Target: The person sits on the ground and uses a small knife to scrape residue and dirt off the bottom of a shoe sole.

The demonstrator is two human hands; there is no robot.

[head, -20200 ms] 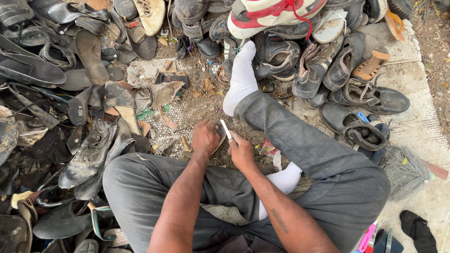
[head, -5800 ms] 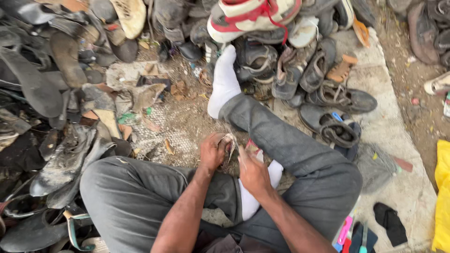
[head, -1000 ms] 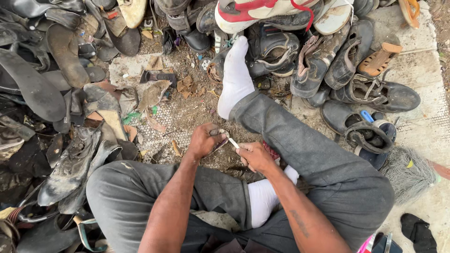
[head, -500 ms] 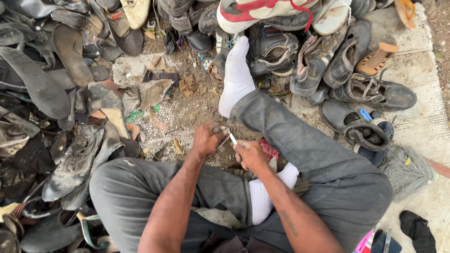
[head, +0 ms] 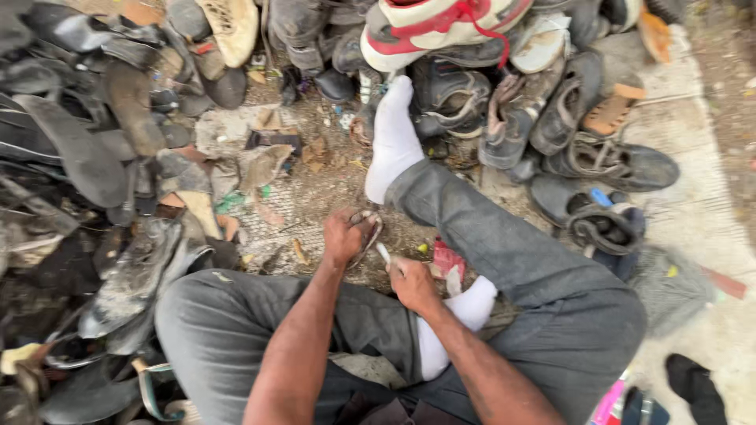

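One small white blade-like tool (head: 383,252) sits in the right hand (head: 411,282), its long axis slanting from the fingers up and to the left, with the free tip aimed at the left hand (head: 343,236). The right hand's fingers are curled shut around the lower end of the tool, so only the short upper part shows above them. One thin, curved shoe piece (head: 366,234) lies in the left hand, whose fingers are folded closed over its near side; the piece runs up and away from those fingers, and its pale edge peeks out just beside the fingertips. The tool's tip ends just beside that piece; whether they touch is unclear. The two hands are close together, above the ground between the person's two grey trouser legs. Two white socks show: one foot (head: 392,140) stretched out beyond the fingers of both hands, the other (head: 458,319) tucked under just below the right hand. A small red scrap (head: 447,258) lies right of the right hand's fingers. One white and red sneaker (head: 441,27) tops the pile far beyond the outstretched foot, and dark worn shoes, too many to count, heap up to the left and above.
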